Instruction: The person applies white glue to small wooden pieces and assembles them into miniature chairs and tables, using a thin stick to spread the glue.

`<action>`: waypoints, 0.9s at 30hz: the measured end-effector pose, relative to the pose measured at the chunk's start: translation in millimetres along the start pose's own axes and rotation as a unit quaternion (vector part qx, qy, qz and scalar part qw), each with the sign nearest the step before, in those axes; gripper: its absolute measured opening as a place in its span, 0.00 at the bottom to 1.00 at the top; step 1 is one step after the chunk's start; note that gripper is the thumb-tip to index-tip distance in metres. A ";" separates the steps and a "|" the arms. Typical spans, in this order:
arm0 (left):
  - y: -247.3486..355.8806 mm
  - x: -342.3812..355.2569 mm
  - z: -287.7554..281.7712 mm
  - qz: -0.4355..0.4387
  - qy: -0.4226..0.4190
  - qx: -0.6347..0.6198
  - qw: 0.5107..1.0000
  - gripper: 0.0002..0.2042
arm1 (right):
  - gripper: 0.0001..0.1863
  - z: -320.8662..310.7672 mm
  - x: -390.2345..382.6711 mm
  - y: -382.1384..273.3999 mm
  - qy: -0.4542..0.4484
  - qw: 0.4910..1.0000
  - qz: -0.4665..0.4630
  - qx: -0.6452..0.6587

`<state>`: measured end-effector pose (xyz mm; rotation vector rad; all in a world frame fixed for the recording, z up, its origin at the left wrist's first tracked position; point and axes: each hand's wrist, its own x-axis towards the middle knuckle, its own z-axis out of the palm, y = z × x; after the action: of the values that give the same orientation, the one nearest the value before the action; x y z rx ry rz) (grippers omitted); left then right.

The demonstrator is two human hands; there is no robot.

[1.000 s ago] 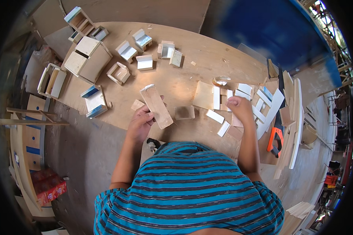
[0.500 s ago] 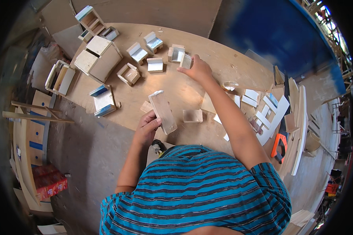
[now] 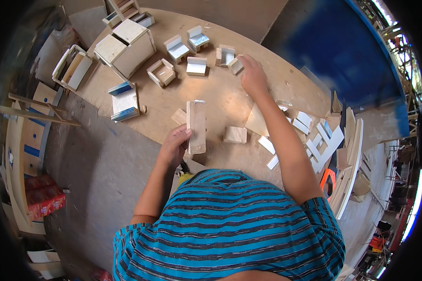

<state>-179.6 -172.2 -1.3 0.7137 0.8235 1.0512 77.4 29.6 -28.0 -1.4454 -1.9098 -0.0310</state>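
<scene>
My left hand point(image 3: 175, 143) is closed on a long wooden piece point(image 3: 198, 127) with a narrow strip along one side, held upright above the near edge of the table. Farther out to the right, my right hand point(image 3: 254, 79) pinches a small wooden block point(image 3: 236, 65). That block sits right beside a miniature chair point(image 3: 226, 56) with a white seat; whether they touch I cannot tell. A loose wooden block point(image 3: 235, 135) lies on the table between my forearms. Left of the right hand stand more miniature chairs, one plain white-seated point(image 3: 197, 66) and one blue-tinted point(image 3: 198, 38).
A small wooden cabinet point(image 3: 125, 49) and a blue-and-white miniature bed point(image 3: 125, 101) stand on the plywood table point(image 3: 211, 100) at left. White cut pieces point(image 3: 326, 145) and an orange-handled saw point(image 3: 328, 181) lie right of my right forearm. A blue panel point(image 3: 333, 56) rises behind.
My head view has shifted, so the table things sit higher. The left hand has turned the long wooden piece more upright. The right hand's block has tilted and come slightly nearer the table.
</scene>
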 end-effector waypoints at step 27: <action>-17.4 87.8 15.6 0.009 0.078 0.229 0.970 0.14 | 0.16 -25.2 -30.6 20.1 -0.214 0.731 0.394 0.515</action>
<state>-135.0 -97.7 -28.2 1.0371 1.2192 0.9482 110.8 1.0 -34.4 -1.3093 -1.0255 1.6111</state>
